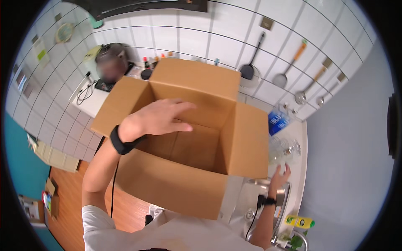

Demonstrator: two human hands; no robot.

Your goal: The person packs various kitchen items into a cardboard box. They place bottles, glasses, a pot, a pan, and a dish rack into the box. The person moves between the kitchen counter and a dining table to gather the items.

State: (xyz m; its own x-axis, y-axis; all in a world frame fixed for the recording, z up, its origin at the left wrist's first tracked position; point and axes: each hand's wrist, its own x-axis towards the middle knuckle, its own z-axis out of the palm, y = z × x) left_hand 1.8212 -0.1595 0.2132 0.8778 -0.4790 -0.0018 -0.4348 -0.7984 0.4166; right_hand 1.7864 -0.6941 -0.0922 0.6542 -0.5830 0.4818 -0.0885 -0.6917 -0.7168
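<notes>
A large cardboard box (204, 138) stands before me with its flaps folded outward, and I see no contents on the visible part of its floor. My left hand (160, 116) hovers over the box's opening, fingers apart and holding nothing; it hides part of the inside. Past the right flap, my right hand (280, 177) is above the far edge of the sink with its fingers spread. Just beyond those fingertips are clear glass containers (285, 150) on the counter, and the hand appears apart from them.
A steel sink (240, 216) lies at right, with a yellow bottle (300, 221) and a faucet (303, 240) beside it. Blue-labelled packaging (278, 120) stands behind the glassware. Cooking utensils such as a black turner (248, 70) hang on the tiled wall. Bottles (146, 62) and a cable (84, 92) are at back left.
</notes>
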